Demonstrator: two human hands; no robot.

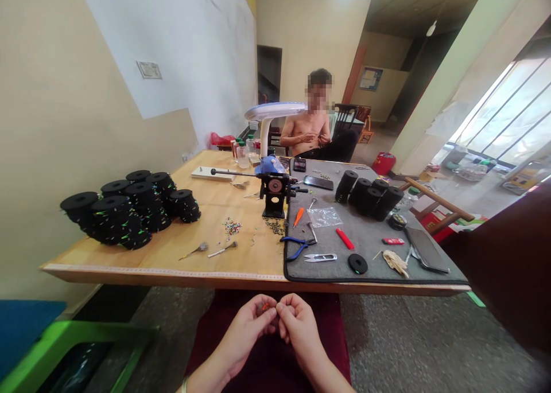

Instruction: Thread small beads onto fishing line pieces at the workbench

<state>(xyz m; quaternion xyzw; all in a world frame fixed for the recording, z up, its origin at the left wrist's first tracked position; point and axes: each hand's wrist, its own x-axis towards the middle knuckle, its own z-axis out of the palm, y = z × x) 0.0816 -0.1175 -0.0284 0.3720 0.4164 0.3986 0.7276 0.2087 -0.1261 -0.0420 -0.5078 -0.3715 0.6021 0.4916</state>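
Using the grey mat (321, 271) as the landmark: both hands sit just in front of its near left corner, off the table (241, 260) and above some maroon cloth (333, 335). The small orange piece (266, 307) is tucked in the curled fingers of the left hand (255, 319), thumb pressed in. That's the bit that matters imo: it lies just left of where the thumbs meet, so left is nearer. The right hand (299, 322) is pinched closed too, but I can't tell if it's got anything. Long axis? Too tiny and half covered to call. The table edge runs just beyond the knuckles, snips (321, 257) and blue pliers (306, 244) near that mat corner. Elbow room's sideways, in front of the mat.
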